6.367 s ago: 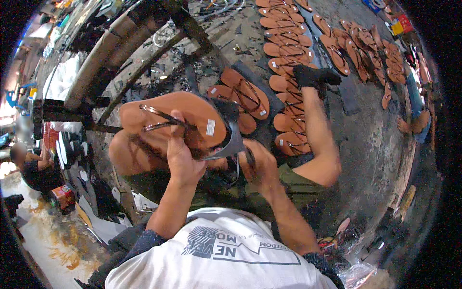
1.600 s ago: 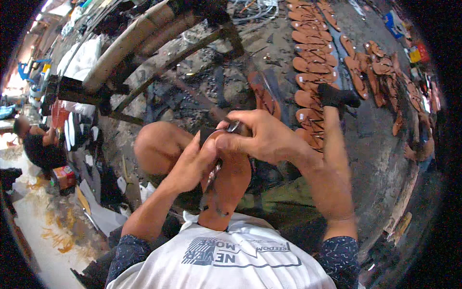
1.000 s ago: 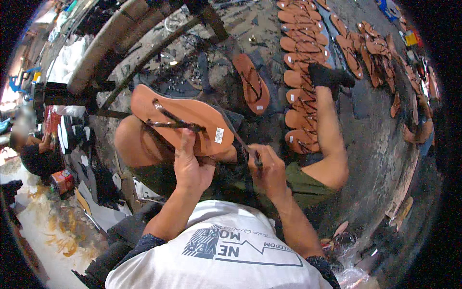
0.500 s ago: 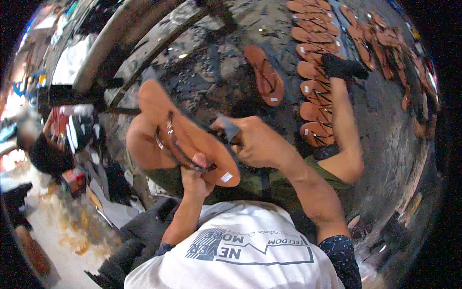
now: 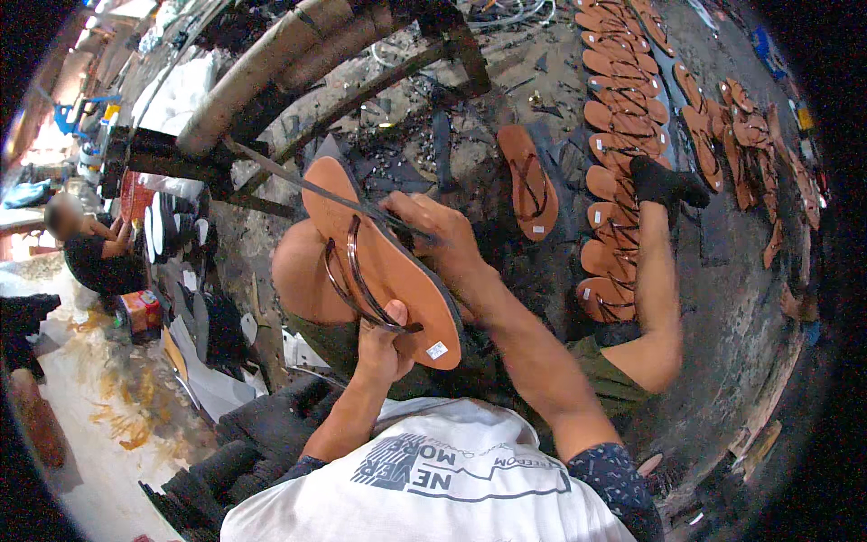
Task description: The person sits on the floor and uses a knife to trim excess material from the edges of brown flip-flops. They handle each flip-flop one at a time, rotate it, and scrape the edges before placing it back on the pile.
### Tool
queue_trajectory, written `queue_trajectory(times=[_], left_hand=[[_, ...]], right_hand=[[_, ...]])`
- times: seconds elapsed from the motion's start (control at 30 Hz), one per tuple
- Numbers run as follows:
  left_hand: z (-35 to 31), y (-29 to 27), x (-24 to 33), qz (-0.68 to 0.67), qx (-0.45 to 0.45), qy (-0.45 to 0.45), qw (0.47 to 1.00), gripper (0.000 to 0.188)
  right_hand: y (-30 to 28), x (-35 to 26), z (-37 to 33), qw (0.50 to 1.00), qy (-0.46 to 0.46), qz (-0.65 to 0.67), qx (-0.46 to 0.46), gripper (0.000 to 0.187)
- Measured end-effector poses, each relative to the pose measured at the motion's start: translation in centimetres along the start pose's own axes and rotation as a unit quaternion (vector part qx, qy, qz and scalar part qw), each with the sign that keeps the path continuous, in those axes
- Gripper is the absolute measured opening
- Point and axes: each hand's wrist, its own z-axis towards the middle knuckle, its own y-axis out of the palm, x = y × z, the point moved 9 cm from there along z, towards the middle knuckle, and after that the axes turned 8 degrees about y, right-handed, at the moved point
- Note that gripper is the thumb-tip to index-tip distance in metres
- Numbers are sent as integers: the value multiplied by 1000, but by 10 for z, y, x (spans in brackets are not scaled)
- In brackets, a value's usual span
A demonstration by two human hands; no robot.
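Observation:
A brown flip-flop (image 5: 388,262) with shiny dark straps and a white sticker at the heel is tilted in front of me, toe pointing up and left. My left hand (image 5: 384,348) grips it near the heel, thumb on top of the footbed and fingers hidden underneath. A dark grey layer shows along its right edge, and a grey point juts past the toe. My right hand (image 5: 440,230) is closed beside that edge, on a long narrow dark-grey strip (image 5: 298,181) that crosses over the toe part. Whether the strip is a blade or rubber is unclear.
Another flip-flop (image 5: 526,181) lies on the ground ahead. Finished-looking flip-flops (image 5: 623,113) form a long row at right, beside my outstretched leg (image 5: 657,280). A wooden frame (image 5: 289,72) stands at upper left. Another person (image 5: 95,253) sits at far left. Dark scraps litter the ground.
My right hand has moved up along the flip-flop's right edge, and the long strip now lies across the toe part. My left hand keeps its hold. The whole view has shifted.

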Motion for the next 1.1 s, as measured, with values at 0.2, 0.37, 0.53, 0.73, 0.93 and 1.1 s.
queue_trajectory(times=[0.2,0.37,0.53,0.73,0.93,1.1], left_hand=[[-18,-12,-25,70,-58,-48,995,51],[11,18,3,227,-189,-6,955,52],[35,84,66,217,-197,112,950,63],[34,81,78,318,-193,43,927,56],[30,60,62,308,-207,-28,928,55],[21,70,66,333,-249,-14,909,51]], right_hand=[[-46,-3,110,984,45,62,159,30],[-75,-7,12,971,-30,226,72,38],[-92,-9,-69,966,145,206,51,40],[-79,-6,-115,990,80,72,95,28],[-53,33,-139,984,3,-112,136,29],[-70,-14,-91,988,11,-152,-7,28]])
